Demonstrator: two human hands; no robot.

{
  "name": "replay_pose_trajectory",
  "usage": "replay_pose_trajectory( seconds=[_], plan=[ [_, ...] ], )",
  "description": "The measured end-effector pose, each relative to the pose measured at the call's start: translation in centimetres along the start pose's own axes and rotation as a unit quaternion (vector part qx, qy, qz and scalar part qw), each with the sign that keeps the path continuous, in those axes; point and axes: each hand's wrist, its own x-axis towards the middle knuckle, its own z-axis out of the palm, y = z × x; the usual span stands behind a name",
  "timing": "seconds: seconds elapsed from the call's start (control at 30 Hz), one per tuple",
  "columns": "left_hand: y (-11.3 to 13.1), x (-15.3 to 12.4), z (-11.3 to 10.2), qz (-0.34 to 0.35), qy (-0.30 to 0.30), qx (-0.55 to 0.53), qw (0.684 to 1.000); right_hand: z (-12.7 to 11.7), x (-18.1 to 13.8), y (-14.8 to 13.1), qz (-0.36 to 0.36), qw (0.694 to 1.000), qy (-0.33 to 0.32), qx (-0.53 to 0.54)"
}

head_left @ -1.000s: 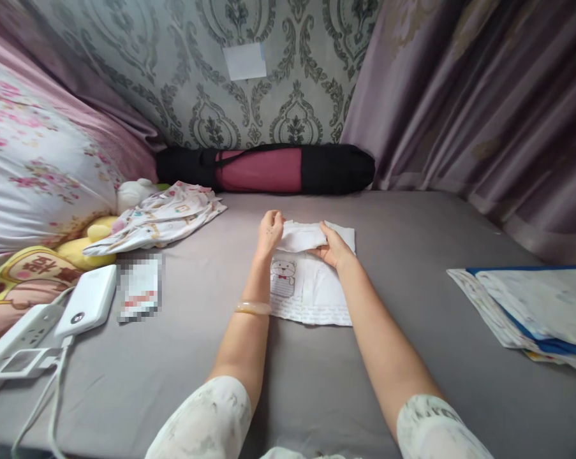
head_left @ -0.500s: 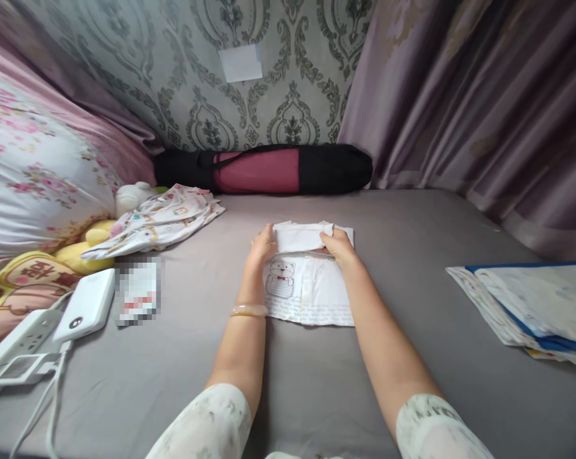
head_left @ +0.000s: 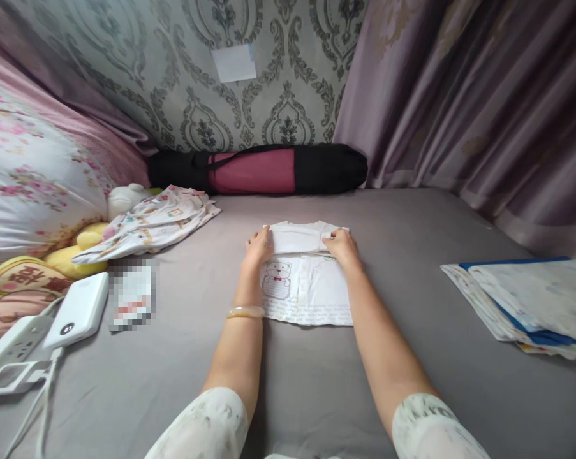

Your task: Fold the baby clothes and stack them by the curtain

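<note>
A small white shirt (head_left: 316, 290) with a bear drawing on its left half lies on the grey sheet, its upper part folded down in a flat band. My left hand (head_left: 259, 245) holds the left end of that band, thumb along the edge. At the other end my right hand (head_left: 341, 246) pinches the cloth between thumb and fingers. The fingertips of both hands are partly hidden by the hands and the cloth.
Folded clothes (head_left: 527, 299) are stacked at the right. To the left lie a crumpled printed garment (head_left: 158, 220), a white power bank (head_left: 77, 309), a power strip (head_left: 17, 347) with cables, and plush toys (head_left: 24, 284). A black and red long bag (head_left: 254, 171) lies along the wall.
The folded band has come down flatter onto the shirt, with both hands lowering along with it. The whole view has shifted slightly.
</note>
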Motion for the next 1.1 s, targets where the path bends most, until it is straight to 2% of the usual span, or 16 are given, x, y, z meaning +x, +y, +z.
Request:
replay_pose_trajectory(
  seconds=[0.1,0.2,0.3,0.4,0.47,0.53,0.67,0.87,1.1],
  plan=[
    [0.0,-0.1,-0.3,0.001,0.018,-0.003,1.000,-0.7,-0.6,-0.3,0.010,1.000,0.010,-0.021],
    [1.0,-0.2,-0.6,0.021,0.084,-0.016,0.996,-0.9,-1.4,-1.2,-0.007,0.997,0.056,-0.043],
    [3.1,-0.3,-0.3,0.082,0.131,-0.020,0.988,0.0,-2.0,-2.5,-0.126,0.987,0.082,-0.059],
    [5.0,-0.4,1.0,0.159,0.104,0.002,0.982,1.8,-2.5,-3.4,-0.252,0.963,0.034,-0.092],
    [5.6,-0.5,2.0,0.185,0.075,0.024,0.980,3.0,-2.8,-3.5,-0.282,0.952,-0.003,-0.118],
    [5.5,-0.5,2.7,0.186,0.058,0.041,0.980,3.8,-3.0,-3.5,-0.284,0.950,-0.022,-0.130],
    [4.6,-0.2,3.6,0.148,0.051,0.056,0.986,4.3,-2.9,-3.2,-0.267,0.955,-0.019,-0.126],
    [4.0,-0.2,4.2,0.107,0.044,0.076,0.990,4.4,-2.9,-3.1,-0.258,0.958,-0.033,-0.124],
    [4.0,-0.2,4.3,0.090,0.038,0.109,0.989,4.4,-2.7,-3.1,-0.248,0.962,-0.038,-0.111]
  ],
)
